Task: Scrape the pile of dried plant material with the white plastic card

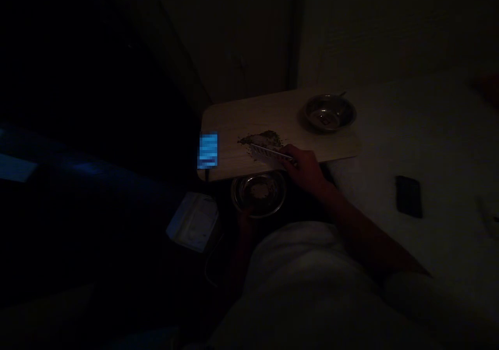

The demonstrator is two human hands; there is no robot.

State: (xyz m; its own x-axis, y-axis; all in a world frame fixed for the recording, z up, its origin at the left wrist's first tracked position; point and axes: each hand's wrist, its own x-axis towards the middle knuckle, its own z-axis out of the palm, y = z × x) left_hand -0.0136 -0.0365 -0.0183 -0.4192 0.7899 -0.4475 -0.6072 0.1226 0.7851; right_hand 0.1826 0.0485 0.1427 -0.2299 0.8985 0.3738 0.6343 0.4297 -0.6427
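Note:
The room is very dark. My right hand (306,165) is closed on the handle of a pale flat blade (268,154), which lies on a light wooden board (241,113). The blade's edge rests against a small heap of chopped greenish bits (263,138). Just below the board's near edge is a metal bowl (259,191). My left hand (244,214) is dimly seen at that bowl's lower left rim and seems to grip it. A second metal bowl (329,112) stands on the board's far right part.
A lit phone screen (208,151) glows at the board's left edge. A white box (194,221) with a cable lies lower left. A dark phone (408,196) rests on pale bedding (440,147) to the right. My lap is covered in white cloth (304,287).

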